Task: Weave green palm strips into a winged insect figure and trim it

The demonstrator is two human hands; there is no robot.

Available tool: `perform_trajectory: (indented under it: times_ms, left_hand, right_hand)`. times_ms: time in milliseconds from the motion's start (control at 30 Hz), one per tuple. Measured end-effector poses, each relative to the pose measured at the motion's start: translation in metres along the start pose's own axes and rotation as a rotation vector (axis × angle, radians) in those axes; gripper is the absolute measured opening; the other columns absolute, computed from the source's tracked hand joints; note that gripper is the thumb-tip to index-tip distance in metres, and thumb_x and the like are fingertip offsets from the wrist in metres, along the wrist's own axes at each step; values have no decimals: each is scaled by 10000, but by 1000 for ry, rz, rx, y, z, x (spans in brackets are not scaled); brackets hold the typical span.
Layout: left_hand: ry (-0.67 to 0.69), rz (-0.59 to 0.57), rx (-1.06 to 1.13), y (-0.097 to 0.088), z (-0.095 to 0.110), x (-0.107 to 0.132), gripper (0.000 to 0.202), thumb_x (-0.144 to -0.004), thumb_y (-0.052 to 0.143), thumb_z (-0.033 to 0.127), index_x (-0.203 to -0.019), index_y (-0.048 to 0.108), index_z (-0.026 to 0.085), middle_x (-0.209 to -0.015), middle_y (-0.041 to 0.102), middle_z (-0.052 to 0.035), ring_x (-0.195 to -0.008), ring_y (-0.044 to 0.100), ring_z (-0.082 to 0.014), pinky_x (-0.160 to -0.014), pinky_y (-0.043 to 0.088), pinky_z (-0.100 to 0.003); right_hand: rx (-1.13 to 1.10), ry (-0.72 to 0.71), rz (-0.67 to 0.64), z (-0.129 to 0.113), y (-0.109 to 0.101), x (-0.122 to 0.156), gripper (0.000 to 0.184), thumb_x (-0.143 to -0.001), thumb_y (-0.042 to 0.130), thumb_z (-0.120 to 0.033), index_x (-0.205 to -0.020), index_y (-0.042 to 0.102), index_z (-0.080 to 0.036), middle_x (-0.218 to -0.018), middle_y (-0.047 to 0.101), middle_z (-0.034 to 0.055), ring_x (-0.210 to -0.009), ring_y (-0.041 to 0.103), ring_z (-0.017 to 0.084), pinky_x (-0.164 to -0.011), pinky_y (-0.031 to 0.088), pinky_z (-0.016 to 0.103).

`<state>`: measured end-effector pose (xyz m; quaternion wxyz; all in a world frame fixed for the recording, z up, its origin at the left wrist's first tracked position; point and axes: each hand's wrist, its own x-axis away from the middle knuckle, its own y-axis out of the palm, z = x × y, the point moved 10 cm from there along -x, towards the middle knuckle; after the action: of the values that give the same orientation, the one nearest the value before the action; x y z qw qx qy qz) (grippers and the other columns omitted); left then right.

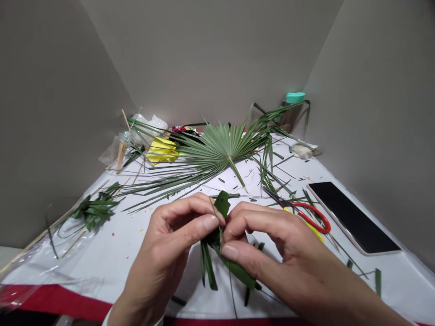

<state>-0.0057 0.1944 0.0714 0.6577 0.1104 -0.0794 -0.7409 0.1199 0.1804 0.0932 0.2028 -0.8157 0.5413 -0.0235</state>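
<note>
Both hands meet over the near middle of the table around a folded piece of green palm leaf (239, 272). My left hand (180, 233) pinches it from the left, thumb and forefinger closed by a thin strand (217, 212) that crosses the piece and hangs down below. From the right, my right hand (268, 240) pinches the same piece, fingertips close to the left ones. Narrow leaf strips stick out beneath the fingers. The spot where the fingertips meet is partly hidden. Just beyond my right hand lie red-handled scissors (312, 216).
A large fan palm leaf (220, 147) spreads across the back. At left lies a bundle of folded leaves (98, 207) with sticks. Yellow material (162, 150) and plastic bags (149, 124) sit behind. A phone (351, 217) and a teal-capped bottle (292, 108) are at right. Leaf scraps litter the white cloth.
</note>
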Motion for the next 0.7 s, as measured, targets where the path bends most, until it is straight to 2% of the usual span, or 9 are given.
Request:
perform_trajectory:
  times_ms: [100,167,233,333,400,467,533,600,700]
  left_hand:
    - [-23,19,0,-2,-3,0,102,-788,802,196,-687,806,209,-727,689,4,-716,620,-129,-673,507,-191]
    - [-36,50,-15,-4,-6,1,100,-791,794,183,-692,800,201,-752,696,0,-742,619,-131,-683,506,-180]
    - [-36,73,-22,-5,-7,1,108,-806,781,169,-704,797,201,-776,701,6,-771,612,-123,-695,499,-151]
    - [-47,115,-20,-4,-7,2,111,-803,789,171,-701,794,214,-766,692,20,-767,598,-116,-681,496,-126]
    - [-72,165,-40,-5,-8,3,76,-766,828,204,-699,798,222,-770,699,18,-766,602,-126,-668,509,-134]
    - [-95,203,-68,-5,-8,4,71,-734,859,228,-696,800,223,-777,710,10,-778,612,-138,-662,519,-141]
    - [-97,208,-74,-2,-8,6,74,-717,875,231,-698,804,227,-789,723,9,-794,624,-140,-655,519,-132]
    - [-100,219,-76,-1,-8,6,82,-707,888,238,-704,806,236,-811,734,17,-808,630,-134,-654,519,-112]
    - [-115,280,-103,-4,-8,7,116,-679,914,261,-722,809,237,-845,747,22,-828,636,-132,-643,528,-93]
  right_hand:
    - [39,16,-5,5,-5,3,125,-925,668,-207,-829,686,-285,-842,717,-140,-774,646,26,-693,477,101]
    - [101,16,54,8,-22,8,121,-929,661,-224,-851,702,-306,-875,746,-151,-828,687,35,-754,497,109]
    - [205,29,195,13,-57,17,98,-934,661,-293,-871,729,-325,-886,764,-124,-844,707,74,-749,509,160]
    - [403,80,507,25,-129,45,161,-967,638,-435,-948,731,-305,-952,774,-38,-886,706,166,-798,524,292]
    - [563,146,653,39,-170,68,225,-1005,594,-466,-1035,703,-271,-992,756,14,-896,684,188,-827,535,359]
    - [734,231,627,61,-190,82,272,-1009,622,-446,-1041,689,-184,-973,717,26,-852,670,171,-836,559,392]
    - [851,320,519,88,-196,94,238,-1010,639,-422,-1030,688,-190,-999,714,28,-866,675,160,-835,582,374]
    - [933,385,419,113,-192,106,231,-1012,646,-398,-1058,686,-175,-1014,713,30,-869,684,160,-822,595,373]
    - [1021,441,303,140,-173,122,228,-1016,643,-377,-1125,682,-180,-1101,715,49,-934,696,173,-855,604,390]
